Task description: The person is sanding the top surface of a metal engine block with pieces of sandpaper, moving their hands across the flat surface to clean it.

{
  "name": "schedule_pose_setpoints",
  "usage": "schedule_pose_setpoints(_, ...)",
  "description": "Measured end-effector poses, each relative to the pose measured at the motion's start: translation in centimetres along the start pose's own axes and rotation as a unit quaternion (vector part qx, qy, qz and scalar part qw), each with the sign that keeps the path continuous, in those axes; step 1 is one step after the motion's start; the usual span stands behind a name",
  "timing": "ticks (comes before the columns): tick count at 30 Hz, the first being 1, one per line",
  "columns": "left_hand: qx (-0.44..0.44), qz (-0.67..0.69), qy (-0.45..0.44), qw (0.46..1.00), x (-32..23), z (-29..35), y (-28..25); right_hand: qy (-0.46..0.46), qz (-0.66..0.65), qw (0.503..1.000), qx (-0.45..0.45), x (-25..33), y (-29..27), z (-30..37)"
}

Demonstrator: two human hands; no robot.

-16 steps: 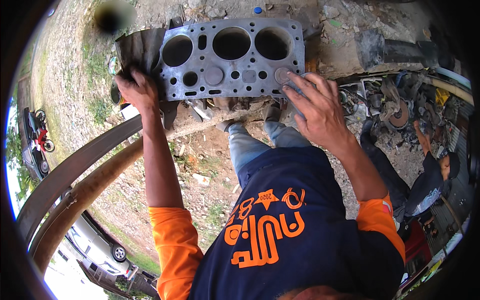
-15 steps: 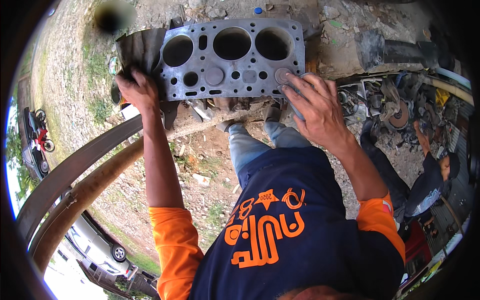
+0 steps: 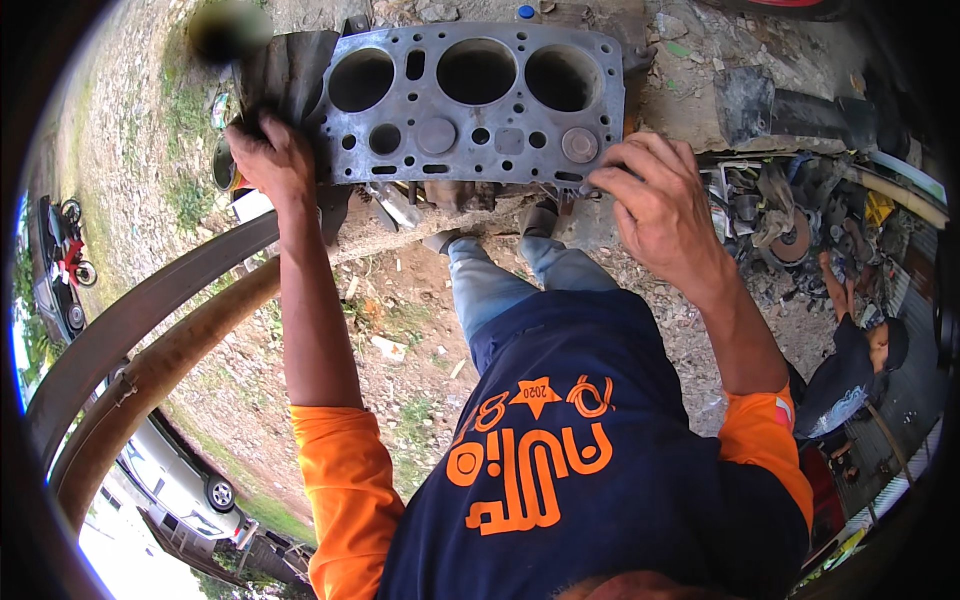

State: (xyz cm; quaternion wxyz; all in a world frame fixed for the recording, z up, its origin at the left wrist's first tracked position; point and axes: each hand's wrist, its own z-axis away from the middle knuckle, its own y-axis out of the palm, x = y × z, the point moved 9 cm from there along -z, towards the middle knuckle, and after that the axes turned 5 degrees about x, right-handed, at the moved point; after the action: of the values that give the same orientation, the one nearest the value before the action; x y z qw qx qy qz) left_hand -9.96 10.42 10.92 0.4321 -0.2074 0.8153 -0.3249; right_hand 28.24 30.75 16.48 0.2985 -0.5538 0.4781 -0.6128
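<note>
A grey metal engine block (image 3: 450, 152) lies before me, its flat top face up with three large round bores and several smaller holes. My left hand (image 3: 272, 165) is at its left end, fingers bent over the edge of a dark sheet piece (image 3: 290, 75) beside the block; some fingertips are hidden. My right hand (image 3: 665, 205) is at the block's near right corner. Its fingers are bent and drawn together, and what lies under them, if anything, does not show. A round plug (image 3: 579, 145) sits in the face close to those fingers.
A curved metal beam (image 3: 160, 300) and a rusty pipe (image 3: 170, 385) run along my left. Piled parts, including a brown disc (image 3: 790, 240), lie at the right, where another person (image 3: 845, 375) works. A blue cap (image 3: 526, 13) is beyond the block.
My right hand has slid off the round plug toward the block's near right corner, and its fingers have bent. My left hand stays at the left end. The view has shifted slightly.
</note>
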Motion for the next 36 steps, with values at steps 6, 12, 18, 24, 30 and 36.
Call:
schedule_pose_setpoints(6,-0.009,0.005,-0.004,1.0,0.2,0.0,0.0,-0.007,0.036,0.999,0.01,0.4,-0.5,-1.7)
schedule_pose_setpoints(12,-0.03,0.003,0.015,0.999,0.3,-0.1,-0.2,-0.018,0.082,0.995,0.053,0.8,0.0,-2.0)
schedule_pose_setpoints(18,-0.01,-0.014,-0.009,1.0,0.5,-0.1,0.0,-0.021,0.08,0.994,0.069,1.0,0.1,-1.9)
schedule_pose_setpoints(24,-0.021,-0.004,-0.001,1.0,0.0,0.0,-0.2,0.004,0.019,0.996,0.088,0.4,0.4,-1.8)
schedule_pose_setpoints(30,-0.026,-0.011,0.007,1.0,0.6,-0.1,-0.1,0.021,-0.042,0.995,0.088,0.1,0.3,-3.0)
schedule_pose_setpoints(36,-0.021,-0.002,0.013,1.0,0.2,0.0,-0.1,0.055,-0.058,0.989,0.123,0.3,0.6,-4.2)
